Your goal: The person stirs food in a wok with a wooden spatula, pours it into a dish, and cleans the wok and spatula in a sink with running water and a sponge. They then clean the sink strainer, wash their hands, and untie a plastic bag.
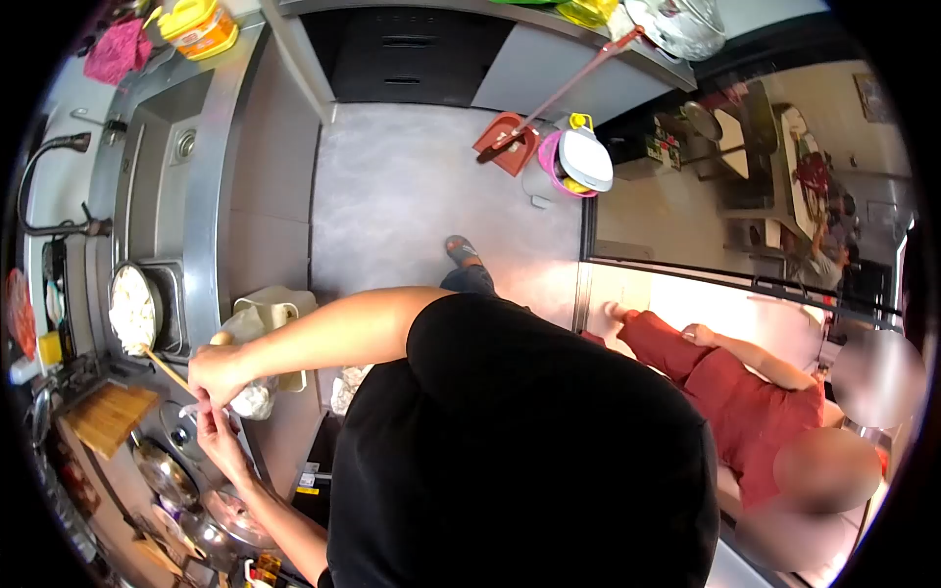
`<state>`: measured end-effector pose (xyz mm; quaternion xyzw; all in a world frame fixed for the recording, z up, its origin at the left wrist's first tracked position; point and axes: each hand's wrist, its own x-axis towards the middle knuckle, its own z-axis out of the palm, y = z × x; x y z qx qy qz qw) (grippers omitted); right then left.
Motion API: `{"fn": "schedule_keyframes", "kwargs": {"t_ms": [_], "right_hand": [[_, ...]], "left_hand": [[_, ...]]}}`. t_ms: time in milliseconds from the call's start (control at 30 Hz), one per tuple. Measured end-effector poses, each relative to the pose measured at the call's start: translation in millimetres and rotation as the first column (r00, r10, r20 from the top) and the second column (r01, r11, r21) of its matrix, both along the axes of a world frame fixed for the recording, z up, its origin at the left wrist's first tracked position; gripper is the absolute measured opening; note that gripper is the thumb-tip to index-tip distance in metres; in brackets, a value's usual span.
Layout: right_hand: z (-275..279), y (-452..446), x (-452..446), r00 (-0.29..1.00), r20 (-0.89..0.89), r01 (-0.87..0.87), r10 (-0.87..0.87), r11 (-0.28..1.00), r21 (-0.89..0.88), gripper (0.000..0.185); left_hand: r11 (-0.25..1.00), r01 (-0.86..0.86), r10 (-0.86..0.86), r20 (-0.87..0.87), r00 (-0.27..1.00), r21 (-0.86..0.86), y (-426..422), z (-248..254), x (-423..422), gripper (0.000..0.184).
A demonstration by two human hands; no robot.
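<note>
My right hand point(218, 374), at the end of the upper arm, is closed, with its fingers curled down over the counter edge. Just below it, my left hand point(220, 437) is closed too, its fingertips meeting those of the right. A scrap of whitish film shows at the fingertips; what each hand grips is too small to tell. A wooden stick point(169, 368) runs from a bowl of white pieces point(134, 309) to beside my hands. A clear plastic bag point(257, 398) hangs under my right wrist, by a cream bin point(284, 299).
A sink point(169, 162) and black tap point(64, 186) are at left, a cutting board point(110, 416) and metal pans point(165, 472) lower down. A red dustpan point(508, 142) and a lidded bin point(583, 162) stand on the floor. A person in red point(735, 392) is at right.
</note>
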<state>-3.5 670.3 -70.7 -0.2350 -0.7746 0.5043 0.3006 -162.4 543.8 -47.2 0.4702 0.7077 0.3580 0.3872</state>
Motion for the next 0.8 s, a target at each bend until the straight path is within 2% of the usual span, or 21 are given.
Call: {"fn": "schedule_keyframes", "kwargs": {"t_ms": [100,233,367,467,500,533,600,633,667,700,733,767,800], "right_hand": [[-8,9,4,1.0,0.027,0.016,-0.015,0.999,-0.036,0.024],[-3,24,19,0.999,0.009,0.039,-0.039,0.998,0.04,0.023],[11,44,26,0.997,-0.074,0.054,-0.039,0.976,0.211,0.021],[24,56,32,0.989,-0.113,0.131,-0.096,0.925,0.357,0.019],[26,57,36,0.987,-0.087,0.162,-0.139,0.91,0.382,0.019],[28,58,39,0.982,-0.062,0.187,-0.177,0.895,0.406,0.019],[28,54,47,0.964,0.002,0.239,-0.265,0.873,0.426,0.017],[33,45,58,0.945,-0.035,0.303,-0.326,0.826,0.474,0.017],[38,34,71,0.921,-0.077,0.364,-0.382,0.773,0.52,0.018],[42,28,76,0.892,-0.124,0.426,-0.435,0.714,0.556,0.018],[31,33,72,0.854,-0.033,0.404,-0.519,0.622,0.671,0.02],[21,36,72,0.841,-0.011,0.42,-0.54,0.641,0.643,0.016],[26,36,86,0.831,-0.074,0.444,-0.551,0.578,0.685,0.014]], "left_hand": [[0.999,-0.004,0.003,0.023,1.0,0.045,11,6,26,0.014],[0.993,0.115,-0.115,0.063,0.991,0.006,27,-1,9,0.017],[0.942,0.202,-0.207,-0.01,0.978,0.269,53,-4,14,0.022],[0.933,0.211,-0.199,-0.07,0.978,0.293,70,2,20,0.023],[0.93,0.204,-0.186,-0.09,0.979,0.305,75,6,22,0.024],[0.904,0.269,-0.201,-0.224,0.954,0.333,81,13,31,0.022],[0.891,0.321,-0.255,-0.232,0.939,0.322,95,5,28,0.023],[0.883,0.345,-0.279,-0.237,0.931,0.318,103,7,32,0.023],[0.924,0.361,-0.292,-0.38,0.878,0.126,108,15,33,0.023],[0.879,0.435,-0.337,-0.389,0.857,0.195,114,14,41,0.021],[0.824,0.504,-0.382,-0.401,0.832,0.26,120,25,62,0.019],[0.764,0.536,-0.399,-0.391,0.83,0.359,120,36,85,0.018],[0.884,0.446,-0.382,-0.33,0.863,0.142,127,38,77,0.019]]}}
